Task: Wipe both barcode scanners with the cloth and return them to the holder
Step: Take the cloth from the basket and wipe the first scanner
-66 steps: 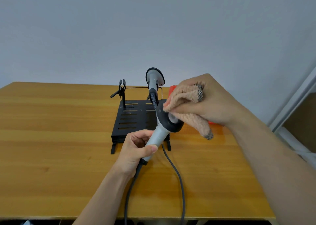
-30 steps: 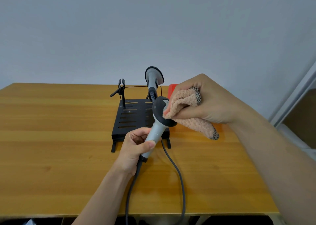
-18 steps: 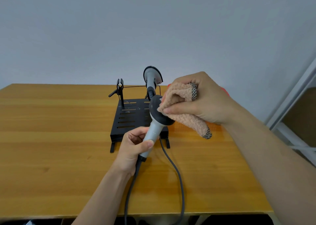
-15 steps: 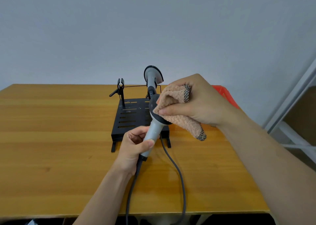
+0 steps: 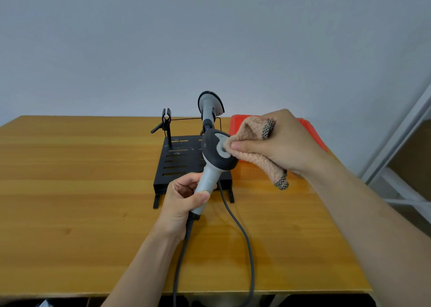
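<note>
My left hand [image 5: 185,200] grips the grey handle of a barcode scanner [image 5: 215,157], held upright above the table with its dark head up. My right hand [image 5: 278,142] is closed on a bunched peach cloth [image 5: 255,141] pressed against the right side of that head. The second scanner [image 5: 208,107] stands clipped at the back right of the black slotted holder [image 5: 178,161]. The holder's left clip [image 5: 166,120] has nothing in it.
A red tray [image 5: 312,134] lies on the wooden table [image 5: 70,201] behind my right hand. The held scanner's grey cable [image 5: 243,236] loops down over the table's front edge. A white shelf frame [image 5: 401,166] stands at the right.
The cloth has slid from the top front of the scanner head to its right side, exposing the grey button area. My left hand has kept the handle nearly still.
</note>
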